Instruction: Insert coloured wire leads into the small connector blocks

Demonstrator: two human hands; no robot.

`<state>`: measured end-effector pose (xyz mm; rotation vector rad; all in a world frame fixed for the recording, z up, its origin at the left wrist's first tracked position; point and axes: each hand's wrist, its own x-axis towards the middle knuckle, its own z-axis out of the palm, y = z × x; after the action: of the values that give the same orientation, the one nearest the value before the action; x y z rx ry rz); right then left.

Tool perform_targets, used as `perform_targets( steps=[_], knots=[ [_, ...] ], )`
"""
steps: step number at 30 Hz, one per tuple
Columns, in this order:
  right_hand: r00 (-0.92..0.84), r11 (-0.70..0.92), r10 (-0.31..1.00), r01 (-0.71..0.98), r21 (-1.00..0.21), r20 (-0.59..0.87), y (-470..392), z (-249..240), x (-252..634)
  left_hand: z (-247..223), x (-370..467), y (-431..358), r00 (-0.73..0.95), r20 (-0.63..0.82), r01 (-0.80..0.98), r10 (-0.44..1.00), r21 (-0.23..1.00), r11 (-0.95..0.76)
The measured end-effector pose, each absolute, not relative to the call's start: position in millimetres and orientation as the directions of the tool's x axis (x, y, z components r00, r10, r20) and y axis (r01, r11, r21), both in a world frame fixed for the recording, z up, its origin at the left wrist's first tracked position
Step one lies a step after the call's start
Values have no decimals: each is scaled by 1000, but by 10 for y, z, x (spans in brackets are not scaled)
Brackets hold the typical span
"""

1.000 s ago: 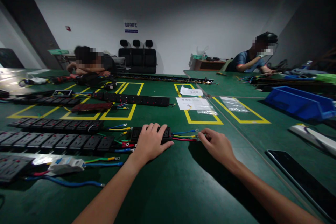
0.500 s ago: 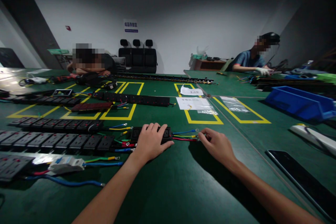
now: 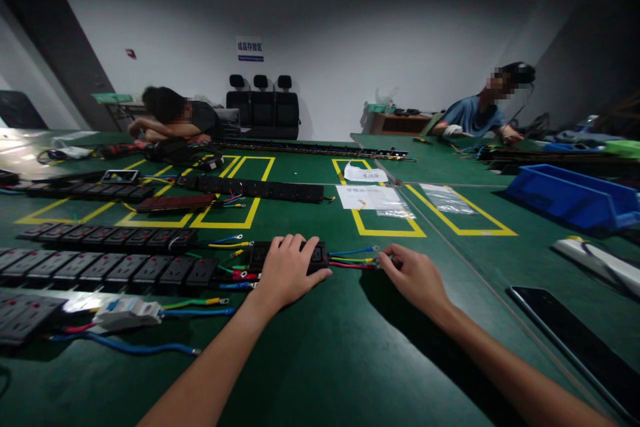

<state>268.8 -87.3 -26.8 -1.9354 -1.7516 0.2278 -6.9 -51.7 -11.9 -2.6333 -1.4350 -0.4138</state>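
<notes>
1. Your left hand (image 3: pixel 287 270) spans the block (image 3: pixel 320 255), fingers spread over its top to the far edge, thumb at the near edge, partly closed around it.
2. Your right hand (image 3: pixel 415 273) is nearly closed, thumb and forefinger pinching the red lead (image 3: pixel 353 266) by its tip; the exact contact is hidden.
3. The block lies flat on the surface (image 3: pixel 320 347) beneath your left hand; its blue lead (image 3: pixel 350 252) and green lead (image 3: pixel 345 259) run towards your right fingertips.
4. Strips (image 3: pixel 120 270) lie left of your left hand; a phone (image 3: pixel 565 333) lies right of your right hand.
5. The block looks stiff, fairly light and smooth; take it across its width, by the long sides.
6. The leads look bendy but springy; pinch them close behind their metal ends, and avoid tugging where they join the block.
</notes>
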Motion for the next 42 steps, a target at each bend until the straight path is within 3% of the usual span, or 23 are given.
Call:
perform_targets(
  steps=[42],
  knots=[
    [69, 74, 962, 866, -494, 264, -870, -281, 2715, -125, -74, -520, 518, 300, 834, 801, 31, -551]
  ],
)
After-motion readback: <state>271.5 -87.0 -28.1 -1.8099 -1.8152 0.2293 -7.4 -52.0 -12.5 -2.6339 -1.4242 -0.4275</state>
